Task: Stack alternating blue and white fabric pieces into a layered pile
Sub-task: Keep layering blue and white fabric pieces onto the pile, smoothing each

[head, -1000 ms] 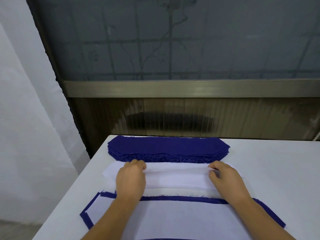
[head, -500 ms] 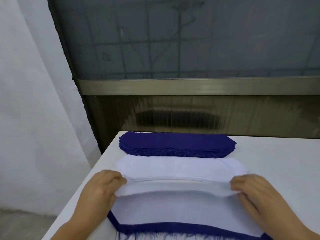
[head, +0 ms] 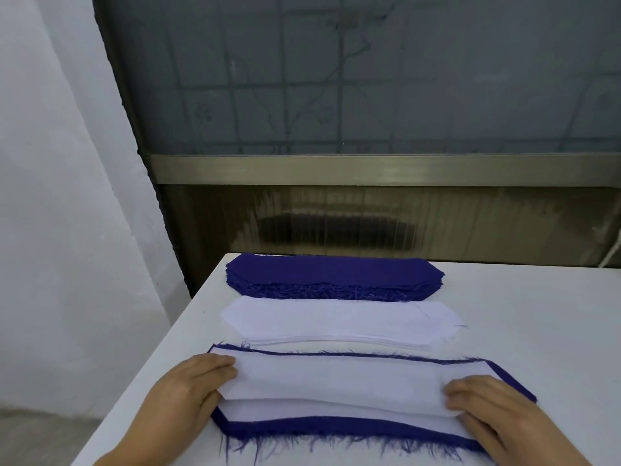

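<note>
Two hands hold one white piece (head: 336, 381) over the layered pile (head: 336, 428) at the counter's (head: 537, 314) near edge: left hand (head: 188, 388) and right hand (head: 487, 405) pinch its ends, fingers clamped on fabric. Beyond the pile lies the white stack (head: 336, 317), then the blue stack (head: 332, 274).

Blue stack (head: 332, 275), white stack (head: 336, 319), white table (head: 537, 314).

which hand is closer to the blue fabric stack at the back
Left. The left hand lies nearer the blue stack, below its left end; the right hand sits lower, past its right end.
</note>
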{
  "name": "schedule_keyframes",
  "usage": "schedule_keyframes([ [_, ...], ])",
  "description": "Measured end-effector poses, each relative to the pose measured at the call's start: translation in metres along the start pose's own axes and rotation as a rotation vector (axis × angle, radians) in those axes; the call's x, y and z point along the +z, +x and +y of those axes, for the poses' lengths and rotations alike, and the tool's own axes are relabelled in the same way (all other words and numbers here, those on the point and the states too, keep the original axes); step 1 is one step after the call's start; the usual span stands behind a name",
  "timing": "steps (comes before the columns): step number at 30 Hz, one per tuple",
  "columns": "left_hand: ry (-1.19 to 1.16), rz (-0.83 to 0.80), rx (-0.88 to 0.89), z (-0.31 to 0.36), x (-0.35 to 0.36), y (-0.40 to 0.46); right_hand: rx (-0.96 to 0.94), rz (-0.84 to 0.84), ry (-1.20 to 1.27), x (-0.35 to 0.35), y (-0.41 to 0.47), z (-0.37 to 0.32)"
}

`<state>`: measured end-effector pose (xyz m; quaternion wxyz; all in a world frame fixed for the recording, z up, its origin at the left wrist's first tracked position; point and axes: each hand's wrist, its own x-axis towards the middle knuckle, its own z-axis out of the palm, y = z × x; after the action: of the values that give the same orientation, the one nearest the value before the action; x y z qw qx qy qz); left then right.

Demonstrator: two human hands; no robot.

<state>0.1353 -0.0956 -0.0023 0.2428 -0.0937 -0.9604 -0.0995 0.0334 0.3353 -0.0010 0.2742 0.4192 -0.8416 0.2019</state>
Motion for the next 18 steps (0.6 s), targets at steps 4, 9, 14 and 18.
schedule_keyframes([
  [4, -0.051, -0.061, -0.045, 0.002, -0.003, -0.003, 0.000, -0.005, 0.000, -0.003, -0.002, -0.003],
  [9, -0.111, -0.069, -0.063, 0.006, -0.010, -0.007, 0.086, -0.054, 0.061, -0.007, -0.002, -0.009],
  [14, -0.180, 0.028, -0.142, 0.006, -0.005, -0.006, 0.182, -0.101, 0.093, -0.012, 0.000, -0.010],
  [18, -0.130, -0.005, -0.095, 0.012, 0.000, 0.004, 0.238, -0.132, 0.086, -0.013, -0.003, -0.004],
])
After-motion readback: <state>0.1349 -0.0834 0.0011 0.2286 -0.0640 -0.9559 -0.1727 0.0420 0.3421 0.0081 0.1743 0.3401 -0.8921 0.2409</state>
